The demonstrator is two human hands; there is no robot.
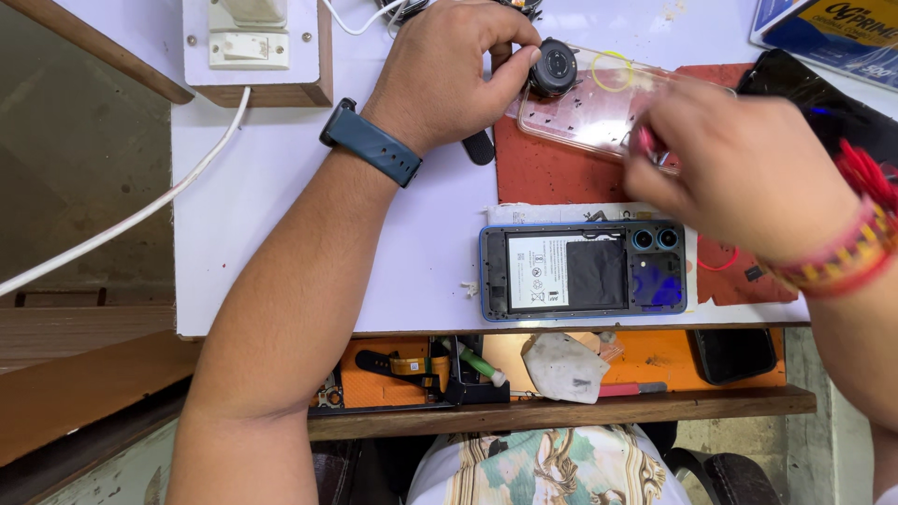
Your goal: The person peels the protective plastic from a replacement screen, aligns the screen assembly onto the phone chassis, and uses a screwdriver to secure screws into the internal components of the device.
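My left hand [449, 70] reaches to the back of the white table and pinches a small round black device [554, 65] between thumb and fingers. A dark blue watch band sits on that wrist. My right hand [739, 164] is blurred, hovering over a clear phone case [599, 103] on a red mat [552, 173]; its fingertips pinch something small and reddish that I cannot make out. Red and yellow threads wrap that wrist. In front lies an opened blue phone [585, 271], back cover off, battery and camera lenses showing.
A switch box on a wooden block [257, 51] with a white cable [140, 210] stands at the back left. A dark phone [804, 93] and a blue and yellow box [842, 33] lie at the back right. Below the table edge, a shelf holds an orange tray [655, 360] with tools.
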